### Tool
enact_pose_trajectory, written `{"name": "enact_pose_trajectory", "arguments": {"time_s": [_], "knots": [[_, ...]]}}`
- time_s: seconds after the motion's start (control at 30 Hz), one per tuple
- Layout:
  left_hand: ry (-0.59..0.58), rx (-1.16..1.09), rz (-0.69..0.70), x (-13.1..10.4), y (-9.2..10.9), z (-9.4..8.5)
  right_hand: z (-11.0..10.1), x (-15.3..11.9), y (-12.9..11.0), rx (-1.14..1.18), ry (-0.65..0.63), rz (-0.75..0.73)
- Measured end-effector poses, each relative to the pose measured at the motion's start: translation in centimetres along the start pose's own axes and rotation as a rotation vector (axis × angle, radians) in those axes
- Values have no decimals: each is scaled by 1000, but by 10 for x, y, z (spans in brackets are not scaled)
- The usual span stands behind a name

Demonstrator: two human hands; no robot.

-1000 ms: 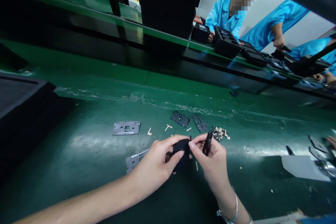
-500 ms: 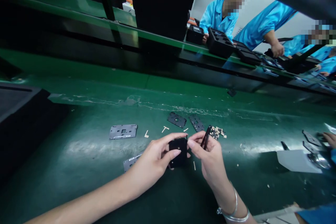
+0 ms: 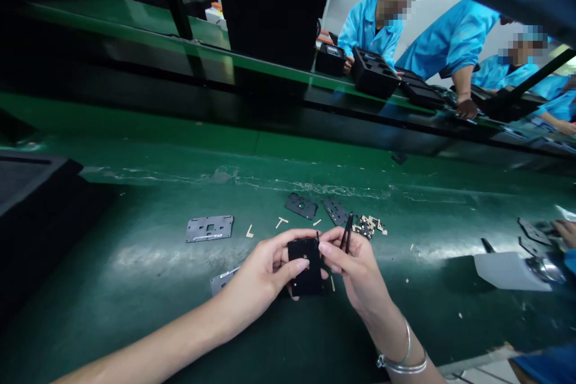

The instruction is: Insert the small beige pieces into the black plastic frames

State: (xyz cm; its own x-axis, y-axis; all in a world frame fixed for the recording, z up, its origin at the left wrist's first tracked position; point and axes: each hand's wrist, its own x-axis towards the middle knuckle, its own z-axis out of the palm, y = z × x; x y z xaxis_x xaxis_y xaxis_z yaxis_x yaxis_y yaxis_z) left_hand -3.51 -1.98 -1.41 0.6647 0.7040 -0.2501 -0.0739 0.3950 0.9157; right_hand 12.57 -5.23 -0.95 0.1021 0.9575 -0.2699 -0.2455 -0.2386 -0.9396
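My left hand (image 3: 274,267) is closed around a flat black plate (image 3: 306,276), thumb on its face and fingers behind it. The plate is tilted toward me above the table. My right hand (image 3: 348,255) holds black tweezers (image 3: 348,233) whose tips point up and away. Its thumb and index finger pinch at the plate's upper right corner, by a small dark strip (image 3: 317,236); I cannot make out whether they grip it. Just beyond the hands lie two dark perforated plates (image 3: 302,206) and a heap of small tan and black pieces (image 3: 369,226).
A grey plate (image 3: 209,228) lies to the left, and another (image 3: 224,280) is partly under my left forearm. Small tan strips (image 3: 281,222) are scattered about. A white translucent bottle (image 3: 506,271) lies at right, near another person's hand (image 3: 564,233). A black foam block (image 3: 36,204) stands at far left.
The black plate now faces me more fully. My right hand has shifted slightly left, with the tweezers still in it. Across the bench, a co-worker's arm has lowered.
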Motion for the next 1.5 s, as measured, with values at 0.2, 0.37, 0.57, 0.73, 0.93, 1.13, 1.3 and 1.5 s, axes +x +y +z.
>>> {"name": "enact_pose_trajectory", "arguments": {"time_s": [0.2,0.37,0.57,0.73,0.93,1.13,1.3,1.5], "knots": [[-97,-36,25,0,4,0,-3,3,0,71,-67,90],[-183,-76,48,3,5,-4,-5,5,4,160,-173,167],[-253,-134,60,6,4,-9,-7,6,9,284,-209,168],[-243,-152,68,6,5,-8,-5,4,5,267,-193,127],[12,109,72,2,3,-5,-1,-2,6,-8,-5,-139],[230,492,250,-4,-5,4,7,-8,17,-213,137,-330],[239,554,273,-4,-6,4,13,-12,16,-212,141,-362],[240,631,306,-8,2,3,11,-10,14,-69,43,-292]]}}
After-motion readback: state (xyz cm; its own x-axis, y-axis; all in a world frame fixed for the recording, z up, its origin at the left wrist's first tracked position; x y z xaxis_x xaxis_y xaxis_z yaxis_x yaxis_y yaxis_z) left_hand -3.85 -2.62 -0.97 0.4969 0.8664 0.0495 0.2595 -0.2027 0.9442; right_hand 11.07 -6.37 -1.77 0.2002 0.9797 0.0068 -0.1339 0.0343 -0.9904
